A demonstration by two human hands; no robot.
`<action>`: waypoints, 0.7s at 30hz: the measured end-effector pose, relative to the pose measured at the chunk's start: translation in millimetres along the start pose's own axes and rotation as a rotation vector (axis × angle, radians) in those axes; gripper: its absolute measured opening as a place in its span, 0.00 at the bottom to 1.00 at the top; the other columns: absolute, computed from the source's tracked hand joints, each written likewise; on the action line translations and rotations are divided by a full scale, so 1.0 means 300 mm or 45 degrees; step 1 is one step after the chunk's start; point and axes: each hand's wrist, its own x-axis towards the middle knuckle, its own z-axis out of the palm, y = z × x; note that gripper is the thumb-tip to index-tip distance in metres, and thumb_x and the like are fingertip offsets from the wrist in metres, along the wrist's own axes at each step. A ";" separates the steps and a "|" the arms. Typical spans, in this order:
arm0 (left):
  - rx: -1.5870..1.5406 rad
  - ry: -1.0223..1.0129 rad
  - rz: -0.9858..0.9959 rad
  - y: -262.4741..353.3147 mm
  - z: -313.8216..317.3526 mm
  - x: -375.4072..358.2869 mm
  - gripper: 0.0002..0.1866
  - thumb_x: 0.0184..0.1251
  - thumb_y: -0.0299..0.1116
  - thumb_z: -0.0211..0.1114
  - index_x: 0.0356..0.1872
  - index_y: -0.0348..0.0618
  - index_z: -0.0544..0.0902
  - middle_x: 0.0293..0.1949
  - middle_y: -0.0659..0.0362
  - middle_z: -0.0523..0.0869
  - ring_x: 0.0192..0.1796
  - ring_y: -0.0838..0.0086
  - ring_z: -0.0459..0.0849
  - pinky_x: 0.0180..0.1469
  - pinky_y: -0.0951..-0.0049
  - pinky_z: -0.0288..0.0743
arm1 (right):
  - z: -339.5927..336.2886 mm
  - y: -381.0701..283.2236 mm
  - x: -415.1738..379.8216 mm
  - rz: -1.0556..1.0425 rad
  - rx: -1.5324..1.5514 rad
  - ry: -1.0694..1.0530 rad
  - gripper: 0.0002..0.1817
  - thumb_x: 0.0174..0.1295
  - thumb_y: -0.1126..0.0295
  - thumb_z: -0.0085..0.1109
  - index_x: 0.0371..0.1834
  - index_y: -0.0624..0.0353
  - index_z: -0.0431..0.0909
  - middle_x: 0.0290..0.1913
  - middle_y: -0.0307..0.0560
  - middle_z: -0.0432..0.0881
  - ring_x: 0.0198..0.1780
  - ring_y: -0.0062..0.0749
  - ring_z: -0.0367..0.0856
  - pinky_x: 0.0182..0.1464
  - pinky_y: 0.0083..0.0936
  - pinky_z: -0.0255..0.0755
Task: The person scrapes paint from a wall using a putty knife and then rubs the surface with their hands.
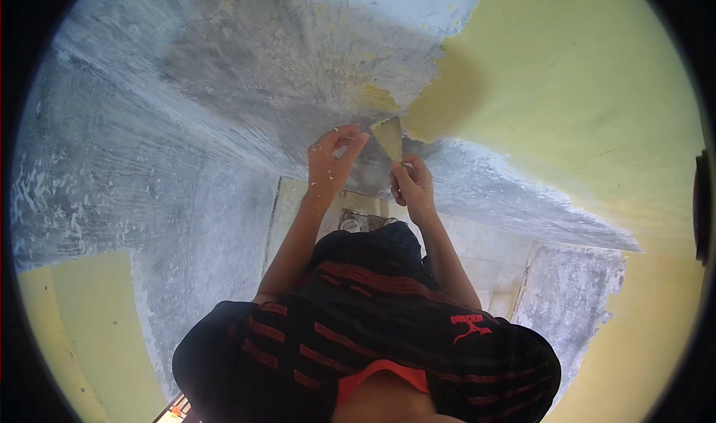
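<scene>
My right hand (415,185) is closed round the handle of a putty knife (388,139). The knife's wide, triangular blade points up toward the wall, and a dull yellowish film covers it. To the left of the blade, my left hand (330,162) is raised with its fingers loosely bent and apart from the thumb, holding nothing. Pale flakes cling to its skin and wrist. In front of both hands stands a wall, part bare grey plaster (261,65), part yellow-green paint (582,87). Small yellow remnants of paint (377,95) show near the blade's tip.
The ragged paint edge runs down from the top right. Another grey, scraped wall surface (89,169) is on the left, with a yellow painted area (93,304) below it. A dark object (702,207) sits at the right edge. Light-coloured floor (477,255) shows beside my body.
</scene>
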 end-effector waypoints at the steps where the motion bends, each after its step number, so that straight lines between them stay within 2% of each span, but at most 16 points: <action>1: 0.051 0.070 0.129 -0.012 0.014 -0.002 0.22 0.74 0.36 0.78 0.63 0.36 0.88 0.57 0.52 0.92 0.53 0.69 0.93 0.59 0.67 0.84 | 0.014 -0.014 -0.005 -0.023 -0.071 0.028 0.12 0.81 0.61 0.65 0.55 0.57 0.79 0.27 0.35 0.78 0.21 0.16 0.71 0.20 0.21 0.56; 2: 0.103 0.140 0.259 -0.019 0.025 -0.003 0.23 0.72 0.36 0.79 0.63 0.36 0.88 0.57 0.51 0.92 0.55 0.65 0.93 0.61 0.64 0.84 | 0.022 -0.019 -0.004 -0.046 -0.141 0.054 0.13 0.81 0.62 0.65 0.56 0.57 0.77 0.27 0.36 0.80 0.22 0.16 0.73 0.20 0.21 0.58; 3: 0.111 0.134 0.260 0.000 0.027 -0.003 0.23 0.72 0.36 0.79 0.63 0.36 0.88 0.57 0.51 0.92 0.55 0.65 0.93 0.61 0.64 0.84 | 0.021 -0.010 0.007 -0.046 -0.131 0.056 0.13 0.81 0.62 0.65 0.56 0.57 0.77 0.27 0.36 0.80 0.22 0.16 0.73 0.20 0.21 0.58; 5: 0.441 0.283 0.754 0.038 0.034 -0.001 0.26 0.69 0.35 0.81 0.64 0.35 0.87 0.59 0.47 0.91 0.61 0.54 0.91 0.65 0.58 0.82 | 0.011 0.023 0.042 -0.231 -0.345 0.114 0.14 0.80 0.63 0.65 0.58 0.60 0.79 0.29 0.38 0.81 0.24 0.15 0.76 0.21 0.21 0.62; 6: 0.447 0.272 0.754 0.038 0.047 -0.004 0.26 0.69 0.35 0.81 0.64 0.35 0.87 0.59 0.47 0.91 0.61 0.54 0.91 0.65 0.58 0.82 | 0.008 0.038 0.057 -0.227 -0.335 0.119 0.14 0.80 0.63 0.65 0.58 0.60 0.79 0.29 0.38 0.81 0.24 0.15 0.76 0.21 0.21 0.62; 8: 0.426 0.076 0.781 0.031 0.082 -0.016 0.28 0.68 0.35 0.80 0.67 0.35 0.85 0.65 0.43 0.88 0.69 0.46 0.86 0.71 0.54 0.79 | 0.000 0.071 0.087 -0.344 -0.458 0.248 0.14 0.79 0.64 0.67 0.59 0.61 0.84 0.27 0.37 0.82 0.29 0.18 0.78 0.30 0.23 0.70; 9: 0.429 0.074 0.775 0.024 0.106 -0.021 0.28 0.68 0.35 0.80 0.67 0.35 0.85 0.65 0.43 0.88 0.69 0.46 0.86 0.71 0.54 0.79 | -0.013 0.091 0.102 -0.337 -0.457 0.247 0.14 0.79 0.64 0.67 0.59 0.61 0.84 0.27 0.37 0.82 0.29 0.18 0.78 0.30 0.23 0.70; 11: 0.424 -0.019 0.768 0.003 0.153 -0.018 0.30 0.69 0.34 0.79 0.71 0.35 0.83 0.72 0.41 0.83 0.74 0.46 0.82 0.74 0.54 0.76 | -0.044 0.126 0.126 -0.408 -0.624 0.276 0.15 0.78 0.68 0.66 0.61 0.65 0.85 0.29 0.43 0.84 0.33 0.22 0.81 0.37 0.26 0.75; 12: 0.428 -0.014 0.762 -0.012 0.168 -0.011 0.30 0.69 0.34 0.79 0.71 0.35 0.83 0.72 0.41 0.83 0.74 0.46 0.82 0.74 0.54 0.76 | -0.037 0.119 0.121 -0.404 -0.624 0.269 0.15 0.78 0.68 0.66 0.61 0.65 0.85 0.29 0.43 0.84 0.33 0.22 0.81 0.37 0.26 0.75; 14: 0.453 -0.085 0.778 -0.039 0.194 0.005 0.33 0.71 0.36 0.78 0.74 0.33 0.80 0.76 0.38 0.78 0.78 0.45 0.78 0.77 0.53 0.73 | -0.027 0.096 0.113 -0.549 -0.606 0.302 0.15 0.78 0.69 0.65 0.61 0.67 0.85 0.34 0.52 0.89 0.37 0.28 0.87 0.42 0.31 0.80; 18: 0.492 -0.136 0.788 -0.067 0.230 0.002 0.39 0.73 0.43 0.75 0.77 0.29 0.74 0.79 0.34 0.73 0.82 0.41 0.71 0.79 0.51 0.71 | -0.041 0.104 0.120 -0.691 -0.713 0.324 0.18 0.79 0.65 0.66 0.62 0.68 0.86 0.40 0.51 0.92 0.41 0.28 0.86 0.45 0.29 0.79; 20: 0.524 -0.127 0.811 -0.065 0.237 -0.002 0.41 0.73 0.45 0.75 0.77 0.25 0.72 0.79 0.31 0.72 0.83 0.40 0.69 0.80 0.49 0.70 | -0.043 0.075 0.107 -0.684 -0.780 0.311 0.15 0.78 0.67 0.65 0.58 0.68 0.87 0.44 0.62 0.93 0.45 0.36 0.93 0.48 0.33 0.83; 21: 0.526 -0.124 0.812 -0.061 0.241 -0.002 0.41 0.73 0.45 0.75 0.77 0.25 0.72 0.79 0.31 0.72 0.83 0.40 0.69 0.80 0.49 0.70 | -0.045 0.070 0.108 -0.686 -0.779 0.308 0.15 0.78 0.67 0.65 0.58 0.68 0.87 0.44 0.62 0.93 0.45 0.36 0.93 0.48 0.33 0.83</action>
